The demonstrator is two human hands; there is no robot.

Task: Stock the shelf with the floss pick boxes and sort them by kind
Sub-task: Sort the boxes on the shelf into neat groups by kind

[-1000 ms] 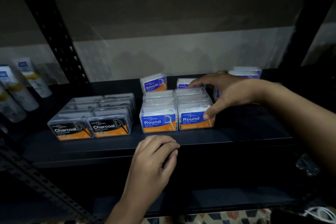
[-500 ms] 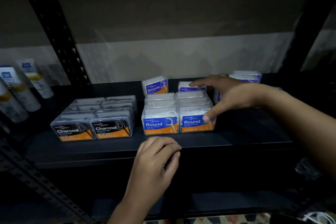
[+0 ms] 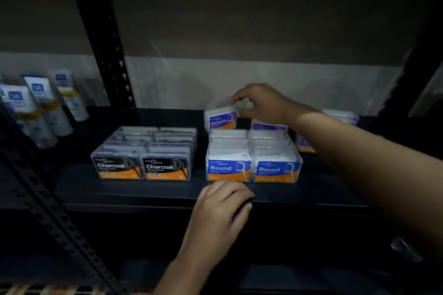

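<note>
Dim stockroom, black metal shelf (image 3: 167,193) against a two-tone wall. Using the Round block (image 3: 253,158) as landmark: it sits mid-shelf, two columns several boxes deep, labels facing out. Charcoal block (image 3: 143,154) is just left of it, same two-column layout, small gap between. Behind the Round block's left column stands one Smooth box (image 3: 221,118), tilted a bit; behind the right column a second blue-label box (image 3: 268,126), mostly hidden. More blue-label boxes (image 3: 340,117) right of and behind the Round block, partly covered by the forearm; kind unreadable. Tubes (image 3: 45,108) lie far left past the upright, not part of this. Change: half a second ago the right hand (image 3: 262,103) was spread over the Round block's right column, thumb on the front box. It has since lifted off and reached back, and now sits at the Smooth box with fingers curled over the top right corner, thumb below, partly closed. Contact looks likely but I can't tell if the grip is firm. Left hand (image 3: 221,208) unchanged, loosely curled on the shelf lip just in front of the Round block, holding nothing. Read: Round and Charcoal look done, squaring of Round finished; Smooth is next, probably gets pulled out from behind Round and grouped with the loose boxes on the right.
</note>
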